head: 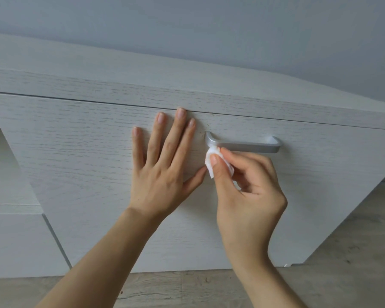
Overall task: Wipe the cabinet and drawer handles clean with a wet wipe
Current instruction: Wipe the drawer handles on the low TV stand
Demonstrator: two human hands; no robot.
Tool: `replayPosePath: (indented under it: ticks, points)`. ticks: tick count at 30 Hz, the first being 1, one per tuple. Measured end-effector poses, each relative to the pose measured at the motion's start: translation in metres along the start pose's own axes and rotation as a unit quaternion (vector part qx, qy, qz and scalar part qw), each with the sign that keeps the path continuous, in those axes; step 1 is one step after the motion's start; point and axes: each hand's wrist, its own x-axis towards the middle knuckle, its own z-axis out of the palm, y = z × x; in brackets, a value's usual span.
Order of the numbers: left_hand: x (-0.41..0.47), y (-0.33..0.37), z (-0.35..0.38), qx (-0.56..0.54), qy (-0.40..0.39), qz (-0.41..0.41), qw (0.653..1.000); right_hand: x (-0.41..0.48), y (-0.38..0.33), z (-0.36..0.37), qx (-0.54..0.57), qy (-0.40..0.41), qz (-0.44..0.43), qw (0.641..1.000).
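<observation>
Drawer handle (249, 146): silver bar, sitting right of centre on white woodgrain drawer front (76, 141). Pressing left hand (162, 176) flat on front, fingers spread, just beside handle's left end. Pinching wet wipe (209, 167) between right hand (251, 196) thumb and fingers, touching handle's left underside. Grey wall (209, 30) above, wood floor (342, 252) below.

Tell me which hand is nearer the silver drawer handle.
Right. The right hand pinches the wet wipe at the handle's left end, from below. The left hand lies flat on the drawer front, left of the handle, apart from it.
</observation>
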Motion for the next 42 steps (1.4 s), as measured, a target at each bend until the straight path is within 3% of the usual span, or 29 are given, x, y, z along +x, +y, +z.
replayPosePath:
  ticks: [8, 11, 15, 22, 29, 35, 42]
  points:
    - [0.0, 0.0, 0.001, 0.004, -0.002, 0.001, 1.0, 0.005, -0.002, -0.005, 0.103, 0.036, 0.128, 0.986]
    - [0.0, 0.0, 0.0, 0.008, -0.005, 0.001, 1.0, 0.006, -0.002, -0.007, 0.122, 0.06, 0.144, 0.98]
    - [0.0, 0.001, -0.001, 0.007, -0.009, 0.0, 1.0, 0.005, -0.002, -0.006, 0.108, 0.03, 0.14, 0.984]
    - [0.0, 0.0, -0.003, 0.008, -0.021, 0.002, 1.0, 0.037, 0.009, -0.045, 0.083, 0.179, 0.175, 0.965]
    - [0.0, -0.001, -0.002, 0.008, -0.016, 0.004, 1.0, 0.032, -0.012, -0.024, -0.002, 0.034, 0.057, 0.998]
    - [0.0, -0.001, 0.0, 0.006, -0.013, 0.002, 1.0, 0.03, -0.017, -0.011, -0.042, -0.015, 0.076, 0.996]
    - [-0.003, -0.016, -0.013, -0.001, -0.029, 0.032, 0.999, 0.027, -0.032, 0.008, -0.084, -0.089, 0.036, 0.992]
